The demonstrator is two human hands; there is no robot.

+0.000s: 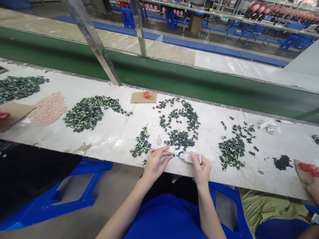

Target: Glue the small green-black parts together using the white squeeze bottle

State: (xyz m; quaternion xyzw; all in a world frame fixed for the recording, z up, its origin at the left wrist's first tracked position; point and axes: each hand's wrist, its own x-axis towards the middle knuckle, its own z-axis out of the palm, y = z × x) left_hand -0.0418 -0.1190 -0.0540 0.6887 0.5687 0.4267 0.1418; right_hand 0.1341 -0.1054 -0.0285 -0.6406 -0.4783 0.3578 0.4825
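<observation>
My left hand pinches a small black-and-green piece between thumb and fingertips, just above the front edge of the table. In my right hand is a translucent squeeze bottle, lying nearly level with its blue tip pointing left. That tip is close to the small piece; whether they touch I cannot tell. A loose pile of dark green pieces spreads just beyond both hands. To the left of my left hand lies a cluster of black-and-green pieces.
More black-and-green piles lie left and right, beside a heap of pink pieces. A small red cup sits on cardboard at the back. A metal post and green conveyor belt stand beyond. Another person's hand is far right.
</observation>
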